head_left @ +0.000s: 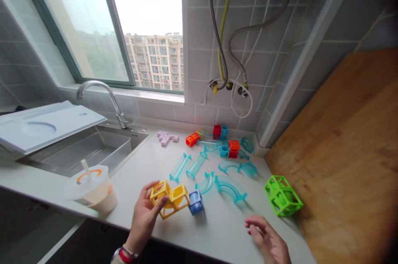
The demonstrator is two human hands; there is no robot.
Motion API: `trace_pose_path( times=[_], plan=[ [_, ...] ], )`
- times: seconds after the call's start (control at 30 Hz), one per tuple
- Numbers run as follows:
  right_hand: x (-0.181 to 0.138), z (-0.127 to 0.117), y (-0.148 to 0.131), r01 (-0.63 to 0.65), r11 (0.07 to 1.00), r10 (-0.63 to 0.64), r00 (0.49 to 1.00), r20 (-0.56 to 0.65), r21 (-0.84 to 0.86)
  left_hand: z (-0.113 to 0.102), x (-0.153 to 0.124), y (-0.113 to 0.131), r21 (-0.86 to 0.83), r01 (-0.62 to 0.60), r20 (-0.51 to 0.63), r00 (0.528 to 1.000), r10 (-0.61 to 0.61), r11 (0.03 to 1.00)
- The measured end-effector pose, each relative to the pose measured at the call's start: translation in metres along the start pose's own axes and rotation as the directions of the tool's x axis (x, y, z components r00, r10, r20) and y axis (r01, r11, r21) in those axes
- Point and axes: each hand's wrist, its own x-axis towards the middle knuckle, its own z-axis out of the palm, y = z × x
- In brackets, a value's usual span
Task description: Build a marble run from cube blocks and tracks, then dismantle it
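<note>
The yellow cube-frame piece [169,198] is gripped by the left hand [146,214] on the white countertop [217,231], touching a blue cube block [195,202] on its right. The right hand [267,240] is held loose and empty, nearer the green cube frame [282,195].

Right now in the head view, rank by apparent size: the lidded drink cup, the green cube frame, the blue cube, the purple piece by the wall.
1. Lidded drink cup, largest.
2. Green cube frame.
3 and 4. Blue cube and purple piece look alike; the purple piece lies farther from the camera, so no ranking.
</note>
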Motion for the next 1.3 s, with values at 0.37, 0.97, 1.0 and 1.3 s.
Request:
trace_pose_path(
  times=[0.37,0.97,1.0,1.3],
  plan=[
    [0.012,0.067,-0.05,0.377,0.905,-0.254,0.852,0.457,-0.2,-0.013,0.018,-0.021,0.058,0.022,0.164,0.986,-0.031,0.998],
    [0.038,0.092,-0.038,0.429,0.815,-0.234,0.859,0.456,-0.389,-0.026,0.012,-0.018,0.172,-0.048,0.42,0.907,-0.029,0.984],
    [0.039,0.092,-0.038,0.426,0.815,-0.227,0.859,0.459,-0.394,-0.025,0.012,-0.017,0.199,-0.05,0.425,0.904,-0.04,0.979],
    [0.044,0.097,-0.045,0.421,0.847,-0.231,0.84,0.49,-0.323,-0.017,0.005,-0.024,0.265,-0.156,0.287,0.955,0.076,0.952]
  ],
)
